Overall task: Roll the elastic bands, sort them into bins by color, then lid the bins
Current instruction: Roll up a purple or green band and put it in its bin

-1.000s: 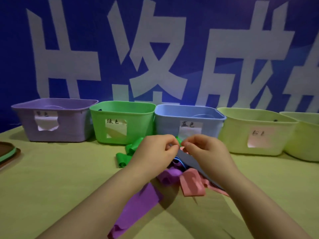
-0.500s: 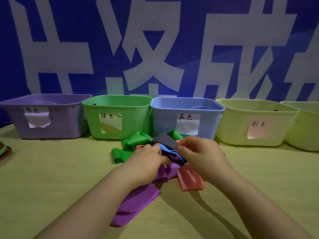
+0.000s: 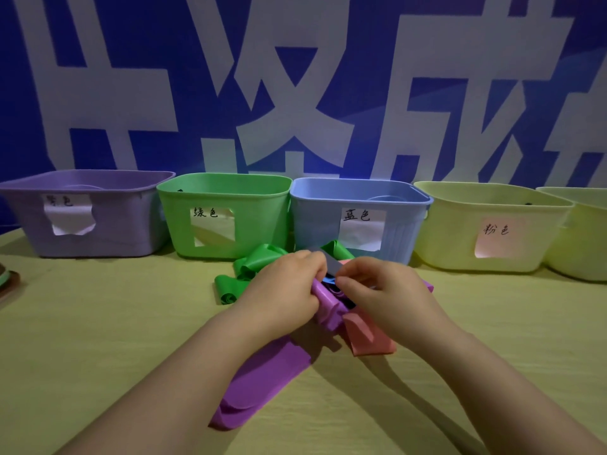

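A heap of elastic bands lies on the yellow-green table in front of the bins. My left hand and my right hand meet over the heap, and both pinch a dark blue band between them. A purple band trails toward me under my left forearm. Beside my right wrist lies a pink band. Green bands, partly rolled, lie left of my hands. Behind stand a purple bin, a green bin, a blue bin and a pale yellow bin labelled pink.
A second pale yellow bin is cut off at the right edge. A flat round object, brown with a green rim, pokes in at the left edge. A blue wall with large white characters rises behind the bins.
My hands have dropped from in front of the blue bin down onto the heap, still holding the dark blue band. The camera has tilted up a little.
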Tool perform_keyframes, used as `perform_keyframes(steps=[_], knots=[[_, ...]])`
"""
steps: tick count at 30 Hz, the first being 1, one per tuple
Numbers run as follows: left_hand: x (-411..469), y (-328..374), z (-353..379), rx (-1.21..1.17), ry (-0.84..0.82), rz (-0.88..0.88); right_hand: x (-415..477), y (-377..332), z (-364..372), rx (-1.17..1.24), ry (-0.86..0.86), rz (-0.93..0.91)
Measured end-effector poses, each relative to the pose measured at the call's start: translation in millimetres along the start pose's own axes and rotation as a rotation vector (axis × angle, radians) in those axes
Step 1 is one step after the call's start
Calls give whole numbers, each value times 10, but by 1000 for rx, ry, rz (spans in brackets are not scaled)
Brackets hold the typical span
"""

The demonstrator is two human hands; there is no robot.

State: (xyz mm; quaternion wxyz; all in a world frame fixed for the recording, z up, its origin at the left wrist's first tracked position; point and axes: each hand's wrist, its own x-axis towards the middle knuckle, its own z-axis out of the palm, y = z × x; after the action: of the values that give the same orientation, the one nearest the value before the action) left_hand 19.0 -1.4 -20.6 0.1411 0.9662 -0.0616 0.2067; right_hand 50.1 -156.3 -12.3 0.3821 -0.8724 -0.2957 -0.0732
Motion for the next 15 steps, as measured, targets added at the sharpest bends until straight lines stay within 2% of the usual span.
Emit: perform_keyframes(steps=[8, 11, 15], knots=[[-74, 84, 1, -78, 138, -20, -39, -16, 28, 195, -93, -21], [-57, 94, 15, -132, 146, -32, -27, 3, 7, 157, -61, -21], [-6, 76, 58, -355, 128, -145, 3, 44, -55, 202, 33, -31]])
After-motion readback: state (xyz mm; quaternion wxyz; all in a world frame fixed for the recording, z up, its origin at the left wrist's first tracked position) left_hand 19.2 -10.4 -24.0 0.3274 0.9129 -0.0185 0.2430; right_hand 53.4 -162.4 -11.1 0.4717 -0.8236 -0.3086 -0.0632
